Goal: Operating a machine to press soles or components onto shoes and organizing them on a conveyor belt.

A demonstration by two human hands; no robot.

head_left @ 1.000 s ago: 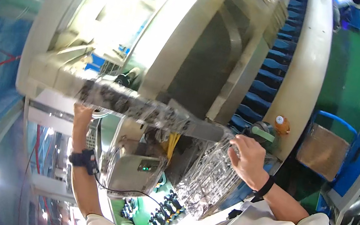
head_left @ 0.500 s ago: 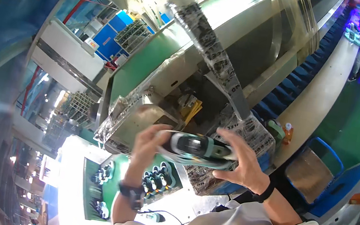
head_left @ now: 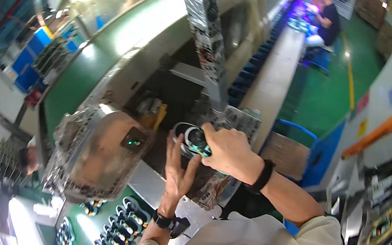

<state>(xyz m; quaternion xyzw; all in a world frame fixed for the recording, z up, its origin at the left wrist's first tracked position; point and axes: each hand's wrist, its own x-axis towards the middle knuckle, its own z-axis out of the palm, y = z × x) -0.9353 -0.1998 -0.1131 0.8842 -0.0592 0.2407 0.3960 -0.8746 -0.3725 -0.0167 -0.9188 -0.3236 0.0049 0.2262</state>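
A dark shoe [head_left: 183,132] with a white band and teal edging is between my two hands, in front of a machine's dark opening. My right hand [head_left: 230,151] closes over its near right part from above and hides much of it. My left hand [head_left: 177,173] cups the shoe's left and near side, long fingers along its edge and thumb on the other side. Each wrist has a black band, the left one carrying a dark device.
A film-wrapped machine housing [head_left: 104,154] with green lights stands left of my hands. Several shoes [head_left: 120,228] line a green surface below it. A wrapped post [head_left: 202,31] rises ahead. Beyond, a conveyor [head_left: 279,69] runs towards a seated person [head_left: 327,23]. A blue-framed chair [head_left: 286,149] stands right.
The view has swung to the right. The shoe, earlier level between both hands, is now turned. My right hand has moved from its end to over it; my left lies along its near side.
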